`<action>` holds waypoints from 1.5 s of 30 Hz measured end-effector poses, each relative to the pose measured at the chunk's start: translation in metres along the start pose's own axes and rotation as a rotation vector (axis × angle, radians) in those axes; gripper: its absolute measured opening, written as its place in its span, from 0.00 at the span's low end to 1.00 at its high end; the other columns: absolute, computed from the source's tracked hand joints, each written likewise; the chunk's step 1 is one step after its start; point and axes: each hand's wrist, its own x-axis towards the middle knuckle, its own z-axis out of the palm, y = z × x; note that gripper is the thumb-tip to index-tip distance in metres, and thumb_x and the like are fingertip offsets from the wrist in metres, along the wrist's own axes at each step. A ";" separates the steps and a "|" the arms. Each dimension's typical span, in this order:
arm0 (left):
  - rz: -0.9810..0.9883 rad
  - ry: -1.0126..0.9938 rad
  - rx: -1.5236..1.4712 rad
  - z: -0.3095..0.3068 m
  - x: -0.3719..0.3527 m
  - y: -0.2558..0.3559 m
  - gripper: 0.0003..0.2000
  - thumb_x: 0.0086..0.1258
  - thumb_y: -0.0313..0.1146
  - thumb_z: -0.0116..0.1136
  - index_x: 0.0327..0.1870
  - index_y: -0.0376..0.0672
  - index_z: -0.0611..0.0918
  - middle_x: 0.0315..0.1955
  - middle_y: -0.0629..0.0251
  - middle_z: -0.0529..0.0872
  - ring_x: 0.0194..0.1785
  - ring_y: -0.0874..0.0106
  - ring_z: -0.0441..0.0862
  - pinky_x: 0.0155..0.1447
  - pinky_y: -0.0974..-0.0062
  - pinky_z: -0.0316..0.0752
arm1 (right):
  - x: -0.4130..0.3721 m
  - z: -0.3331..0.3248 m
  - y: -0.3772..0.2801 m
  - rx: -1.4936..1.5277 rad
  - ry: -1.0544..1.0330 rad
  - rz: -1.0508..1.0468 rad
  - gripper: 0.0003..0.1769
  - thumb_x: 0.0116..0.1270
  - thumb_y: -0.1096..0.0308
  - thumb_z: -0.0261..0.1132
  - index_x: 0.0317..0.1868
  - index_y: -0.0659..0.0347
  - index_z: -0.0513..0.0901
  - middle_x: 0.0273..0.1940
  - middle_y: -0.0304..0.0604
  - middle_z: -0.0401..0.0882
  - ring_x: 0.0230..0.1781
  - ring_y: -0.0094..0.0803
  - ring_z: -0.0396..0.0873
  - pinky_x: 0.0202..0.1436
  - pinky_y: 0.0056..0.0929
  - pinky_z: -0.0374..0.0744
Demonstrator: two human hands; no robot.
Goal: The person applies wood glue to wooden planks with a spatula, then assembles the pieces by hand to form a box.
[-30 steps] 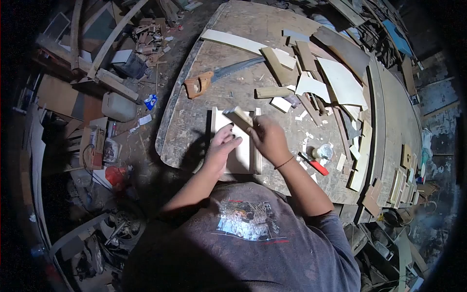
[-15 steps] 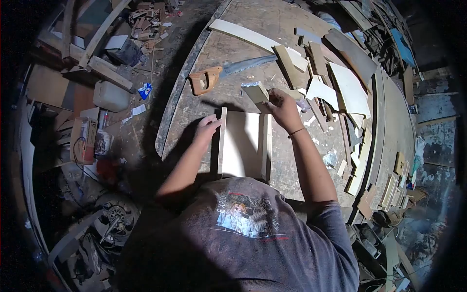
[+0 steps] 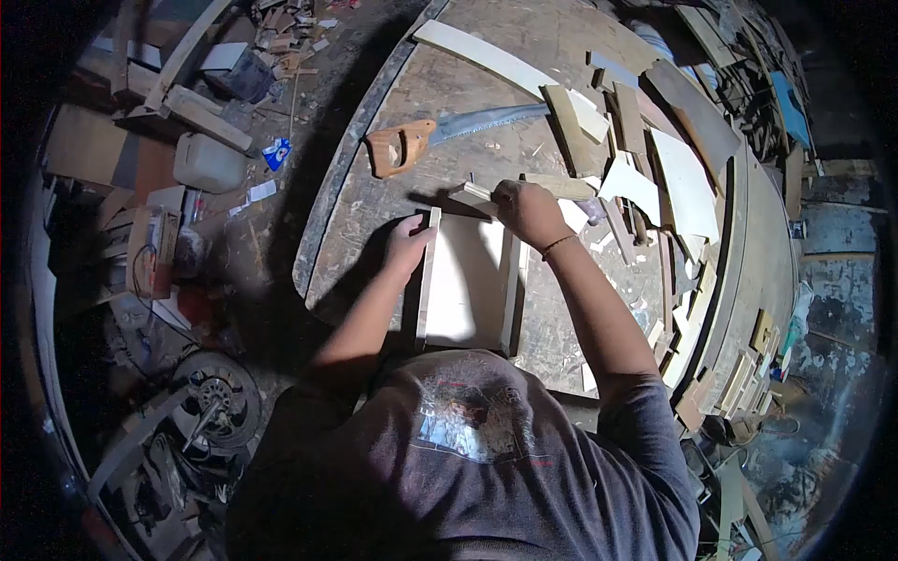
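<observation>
In front of my body lies a shallow wooden box [image 3: 462, 294] with a pale bottom panel and raised side strips. My left hand [image 3: 408, 247] grips the far end of its left side strip, thumb and fingers closed against the wood. A short wooden strip [image 3: 473, 196] is held in my right hand [image 3: 531, 215], over the far end of the box. The fingers of that hand are curled round the strip and partly hide it. Beyond them a handsaw [image 3: 402, 148] with a wooden handle rests on the workbench [image 3: 355, 224], its blade pointing right.
A long pale board [image 3: 482, 58] lies across the far part of the bench. Several wood offcuts [image 3: 681, 182] are piled at the right. On the floor to the left are a plastic jerrycan [image 3: 210, 163], a wheel [image 3: 217, 400] and scattered wood scraps.
My right hand has moved left and lowered the wooden strip, tilting it flatter over the box's far end. My left hand has closed in on the left side strip. The view has shifted slightly.
</observation>
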 end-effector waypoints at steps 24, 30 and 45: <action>0.001 0.012 -0.025 0.000 -0.001 -0.002 0.18 0.61 0.35 0.66 0.51 0.35 0.83 0.42 0.63 0.87 0.46 0.73 0.82 0.52 0.75 0.75 | 0.013 0.044 0.012 -0.262 -0.126 -0.067 0.09 0.53 0.64 0.65 0.34 0.56 0.84 0.29 0.52 0.83 0.34 0.50 0.82 0.39 0.47 0.80; 0.000 0.051 0.039 0.000 0.000 -0.004 0.22 0.60 0.37 0.67 0.52 0.34 0.82 0.44 0.59 0.87 0.48 0.70 0.82 0.54 0.73 0.75 | 0.013 0.048 0.012 -0.261 -0.129 -0.077 0.10 0.52 0.64 0.65 0.35 0.56 0.84 0.30 0.52 0.83 0.35 0.50 0.82 0.41 0.46 0.80; -0.058 0.031 0.085 -0.004 0.009 -0.012 0.27 0.57 0.40 0.69 0.55 0.32 0.79 0.51 0.52 0.84 0.55 0.65 0.81 0.60 0.70 0.72 | 0.013 0.049 0.003 -0.308 -0.160 -0.111 0.09 0.55 0.69 0.61 0.36 0.56 0.84 0.33 0.51 0.84 0.38 0.48 0.83 0.41 0.44 0.81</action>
